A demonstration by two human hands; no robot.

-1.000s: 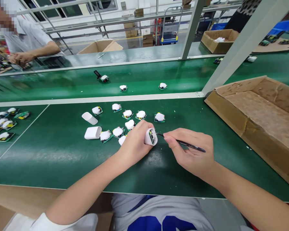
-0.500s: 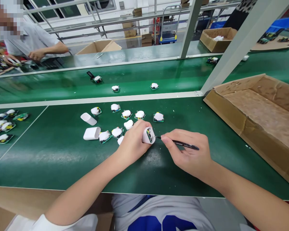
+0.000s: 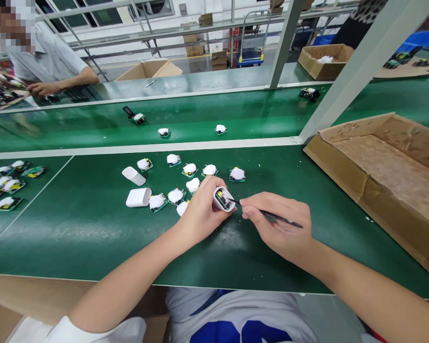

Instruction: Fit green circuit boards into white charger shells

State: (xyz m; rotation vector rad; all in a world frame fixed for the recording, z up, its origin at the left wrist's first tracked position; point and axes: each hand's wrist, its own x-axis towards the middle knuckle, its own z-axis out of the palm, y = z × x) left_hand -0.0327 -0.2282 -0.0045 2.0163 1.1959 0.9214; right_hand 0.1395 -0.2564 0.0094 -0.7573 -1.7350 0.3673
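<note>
1. At the centre of the frame, we see a left hand [image 3: 204,202] wrapped snugly around a white, oval-mouthed plastic shell [image 3: 230,194], its opening turned rightward, presumably to expose the small green circuit board [image 3: 219,199] inside.

2. Just right of centre, a right hand [image 3: 286,232] pinches a slim, black, pen-like tool [image 3: 280,219] between thumb and fingers, a writing grip that, we judge, gives fine control. The tip is at the shell's mouth; at this size, we cannot tell what it touches.

3. Left of centre, two loose white plastic shells [image 3: 138,197] lie on the green work surface [image 3: 75,238] near spread-out green boards topped with white pads [image 3: 237,174], all, we suppose, kept within reach.

4. At the right edge, an open brown cardboard tray [image 3: 343,172] sits apart from both hands, perhaps leaving them elbow room.
</note>
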